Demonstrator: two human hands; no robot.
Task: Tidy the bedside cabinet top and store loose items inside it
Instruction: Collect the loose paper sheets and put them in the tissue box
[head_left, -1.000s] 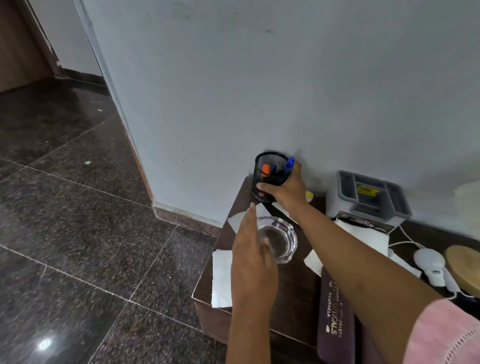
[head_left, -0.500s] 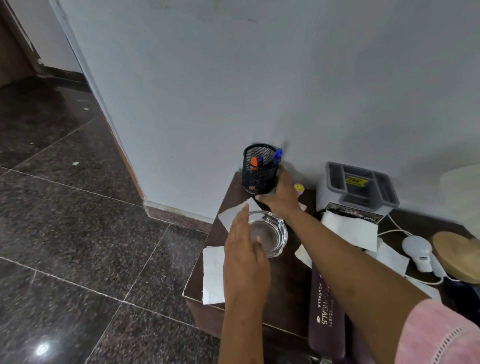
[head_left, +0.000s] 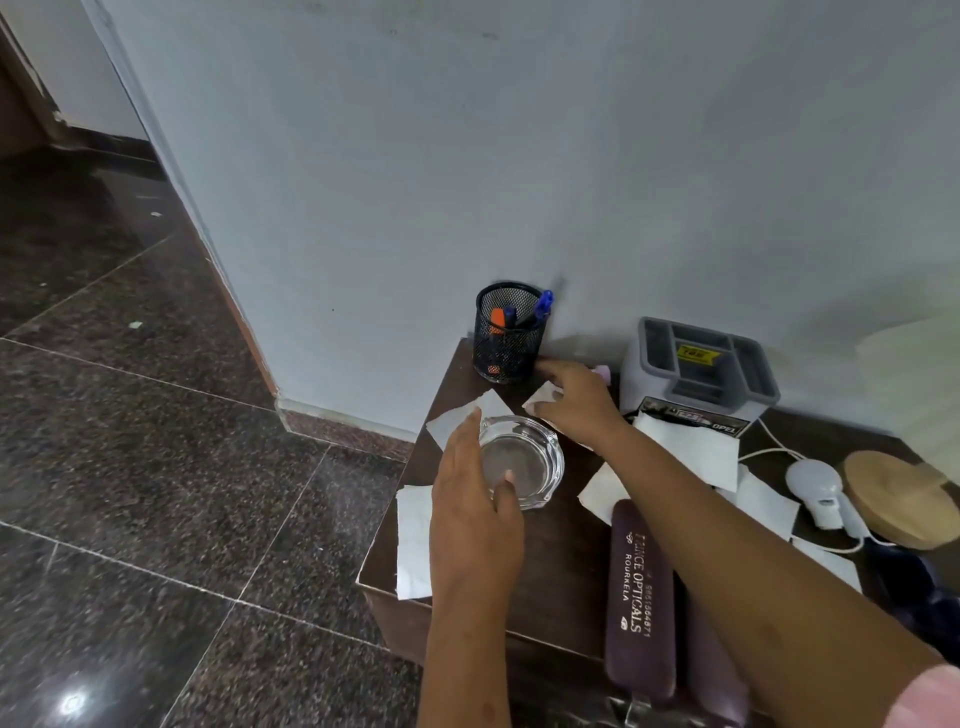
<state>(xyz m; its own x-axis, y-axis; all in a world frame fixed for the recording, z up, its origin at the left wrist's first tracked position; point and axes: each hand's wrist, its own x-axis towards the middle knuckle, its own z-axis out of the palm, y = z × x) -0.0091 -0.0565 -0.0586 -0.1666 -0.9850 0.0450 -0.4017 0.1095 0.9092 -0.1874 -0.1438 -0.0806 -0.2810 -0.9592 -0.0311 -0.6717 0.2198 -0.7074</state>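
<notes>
Soft, even light fills the room, dim toward the upper left doorway. A bright glare spot (head_left: 72, 702) shines on the polished dark floor (head_left: 156, 467) at lower left. The mesh pen holder (head_left: 508, 332) throws a faint shadow onto the pale wall (head_left: 519, 156). Wide-angle bend bows the wall corner. The near forearm and pink sleeve (head_left: 930, 699) blur softly.

Premises: a residential or lodging bedroom corner. Evidence: a low dark wooden bedside cabinet (head_left: 561, 561) set against a plain painted wall (head_left: 519, 156), polished dark granite floor tiles (head_left: 156, 467), and personal effects on top, namely a glass ashtray (head_left: 540, 457), an opticians' spectacle case (head_left: 641, 597), a mesh pen holder (head_left: 506, 343) and loose tissues (head_left: 696, 452).
</notes>
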